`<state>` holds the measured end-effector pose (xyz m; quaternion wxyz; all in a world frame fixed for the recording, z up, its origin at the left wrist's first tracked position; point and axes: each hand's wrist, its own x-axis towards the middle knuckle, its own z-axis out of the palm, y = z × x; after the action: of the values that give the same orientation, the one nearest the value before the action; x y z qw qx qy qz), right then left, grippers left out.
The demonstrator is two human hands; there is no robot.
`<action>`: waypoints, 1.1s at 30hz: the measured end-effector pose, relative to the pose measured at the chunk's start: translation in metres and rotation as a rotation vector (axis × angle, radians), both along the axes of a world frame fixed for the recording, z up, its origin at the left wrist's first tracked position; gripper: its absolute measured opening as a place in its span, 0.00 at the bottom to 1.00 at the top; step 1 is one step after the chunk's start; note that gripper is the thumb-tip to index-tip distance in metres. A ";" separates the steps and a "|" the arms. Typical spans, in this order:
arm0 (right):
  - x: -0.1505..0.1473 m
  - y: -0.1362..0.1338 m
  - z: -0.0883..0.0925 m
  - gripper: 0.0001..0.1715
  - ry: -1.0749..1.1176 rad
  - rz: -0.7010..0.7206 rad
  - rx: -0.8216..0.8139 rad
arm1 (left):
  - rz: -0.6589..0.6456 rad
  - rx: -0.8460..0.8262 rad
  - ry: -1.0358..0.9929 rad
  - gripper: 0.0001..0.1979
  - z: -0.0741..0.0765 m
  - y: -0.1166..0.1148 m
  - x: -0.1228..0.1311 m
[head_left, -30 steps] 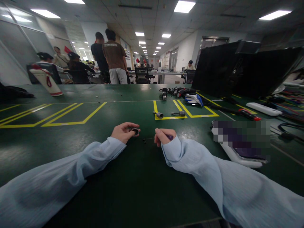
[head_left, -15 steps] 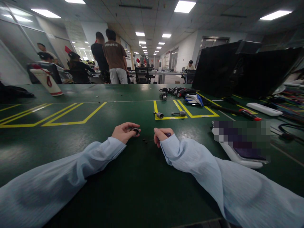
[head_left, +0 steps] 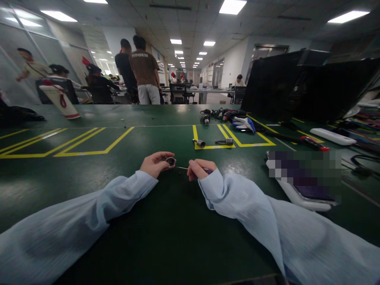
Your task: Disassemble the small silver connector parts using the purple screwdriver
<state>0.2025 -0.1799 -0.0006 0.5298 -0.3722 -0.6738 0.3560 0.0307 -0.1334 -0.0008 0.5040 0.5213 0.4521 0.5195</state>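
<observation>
Clamping left fingers (head_left: 165, 154) on a round metallic-grey fitting (head_left: 170, 162), right fingers (head_left: 193, 166) on a purple-handled tool (head_left: 208, 171), you're seemingly working midway, one black piece (head_left: 179, 173) loose.

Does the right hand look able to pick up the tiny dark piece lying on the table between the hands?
Probably not readily: the right hand is wrapped around a purple-handled tool. The tiny dark piece itself lies close by, with nothing seen covering it.

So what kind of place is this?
Probably a workshop inside an open-plan office: there's a green workbench marked with yellow tape, metal parts lying on it, and people seated at desks beyond.
</observation>
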 end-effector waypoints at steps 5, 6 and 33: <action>-0.003 0.003 0.000 0.16 -0.128 0.001 0.196 | 0.004 0.001 0.041 0.15 0.002 -0.002 0.002; -0.003 0.003 0.000 0.16 -0.141 -0.002 0.208 | 0.007 -0.002 0.046 0.15 0.002 -0.003 0.002; -0.001 0.019 0.031 0.27 -0.439 -0.201 -0.510 | -0.002 -0.121 0.077 0.27 -0.009 -0.021 -0.003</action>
<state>0.2011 -0.1613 0.0308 0.2945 -0.6248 -0.6211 0.3703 0.0279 -0.1543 -0.0096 0.5172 0.5100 0.5014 0.4701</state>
